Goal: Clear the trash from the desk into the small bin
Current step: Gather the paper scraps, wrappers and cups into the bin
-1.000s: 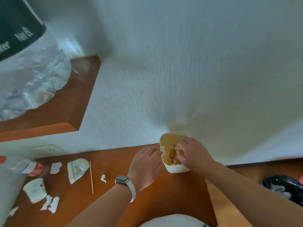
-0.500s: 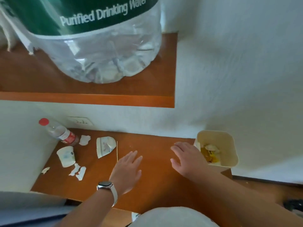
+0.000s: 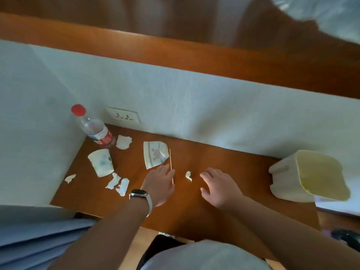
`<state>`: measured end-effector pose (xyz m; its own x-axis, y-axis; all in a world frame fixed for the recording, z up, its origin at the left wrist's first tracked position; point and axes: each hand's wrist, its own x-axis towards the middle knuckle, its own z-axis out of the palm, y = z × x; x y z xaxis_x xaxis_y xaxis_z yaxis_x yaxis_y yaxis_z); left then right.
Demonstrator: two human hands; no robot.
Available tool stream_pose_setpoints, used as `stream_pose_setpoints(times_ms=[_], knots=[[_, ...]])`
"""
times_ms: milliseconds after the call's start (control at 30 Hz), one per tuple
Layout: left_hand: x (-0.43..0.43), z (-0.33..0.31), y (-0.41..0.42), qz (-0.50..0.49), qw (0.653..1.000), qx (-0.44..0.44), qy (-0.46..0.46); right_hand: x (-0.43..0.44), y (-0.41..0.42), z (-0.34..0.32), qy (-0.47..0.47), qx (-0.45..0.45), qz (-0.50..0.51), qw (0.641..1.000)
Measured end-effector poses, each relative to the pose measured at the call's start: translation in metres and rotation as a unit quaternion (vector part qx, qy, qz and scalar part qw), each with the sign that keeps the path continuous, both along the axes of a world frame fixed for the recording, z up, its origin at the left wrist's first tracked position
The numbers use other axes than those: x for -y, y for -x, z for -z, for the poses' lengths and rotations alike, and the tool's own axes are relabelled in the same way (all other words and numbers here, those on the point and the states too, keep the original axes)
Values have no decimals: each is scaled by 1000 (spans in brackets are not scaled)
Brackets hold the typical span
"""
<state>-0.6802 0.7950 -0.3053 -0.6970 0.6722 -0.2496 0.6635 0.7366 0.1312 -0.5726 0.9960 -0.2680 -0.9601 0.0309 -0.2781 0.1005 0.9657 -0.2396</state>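
Observation:
The small cream bin [image 3: 285,178] stands at the desk's right end. Trash lies on the wooden desk [image 3: 224,207]: a torn paper cup piece [image 3: 154,153], a thin wooden stick [image 3: 171,166], a white paper cup on its side [image 3: 101,165], a small scrap [image 3: 188,175] and several torn scraps [image 3: 117,184] at the left. My left hand [image 3: 158,185], with a watch on the wrist, hovers open with its fingertips at the stick. My right hand [image 3: 219,187] is open just right of the small scrap. Neither holds anything.
A plastic bottle with a red cap [image 3: 93,128] stands in the back left corner by a wall socket [image 3: 123,115]. A wooden shelf [image 3: 194,55] overhangs the desk. White walls close the left side and the back. A dark object [image 3: 346,239] lies at the lower right.
Both hands left the bin and moved left across the desk toward the scattered trash. The view swung left and down, so the bin now sits at the far right.

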Motion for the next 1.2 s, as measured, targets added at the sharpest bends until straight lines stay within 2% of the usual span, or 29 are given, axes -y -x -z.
stream_pose_setpoints(times_ms=[233, 367, 533, 767, 1000, 1200], knots=[[-5, 19, 19, 25, 999, -13, -18, 36, 37, 23, -14, 28, 2, 1000], [0, 25, 21, 19, 999, 9, -33, 45, 45, 35, -21, 69, -14, 997], [11, 30, 20, -13, 997, 25, -67, 50, 44, 44, -3, 85, 16, 996], [12, 21, 19, -12, 1000, 4, 2, 53, 22, 46, 31, 107, 45, 993], [-2, 13, 19, -57, 997, 31, 28, 38, 0, 32, 56, 54, 67, 995], [-2, 8, 12, -84, 995, 52, 10, 12, -26, 5, 74, 16, 91, 993]])
